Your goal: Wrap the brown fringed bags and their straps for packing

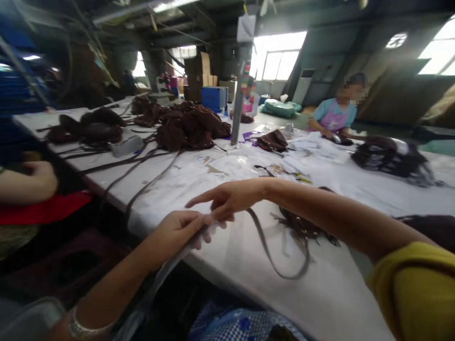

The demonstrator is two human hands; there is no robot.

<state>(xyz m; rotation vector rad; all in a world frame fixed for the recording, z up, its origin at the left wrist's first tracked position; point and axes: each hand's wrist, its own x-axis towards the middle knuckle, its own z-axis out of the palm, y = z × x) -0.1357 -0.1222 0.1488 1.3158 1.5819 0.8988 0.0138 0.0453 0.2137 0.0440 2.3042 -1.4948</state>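
My left hand [177, 233] is closed, palm turned up, around a brown strap [263, 244] with thin whitish wrapping [167, 270] along it. The wrapping hangs down past my left forearm, off the table edge. My right hand [234, 196] meets it from above, thumb and some fingers pinched at the strap while the index finger points out to the left. From my right hand the strap loops over the white table to a dark brown bag [302, 222] with fringe, partly hidden under my right forearm.
A white-covered table [234, 265] spreads ahead, with a metal post [237, 109] rising from it. Brown bags [192, 125] are heaped at the back, their straps trailing left. More bags [387, 158] lie right. A co-worker [334, 113] works opposite; another person's arm [28, 182] shows left.
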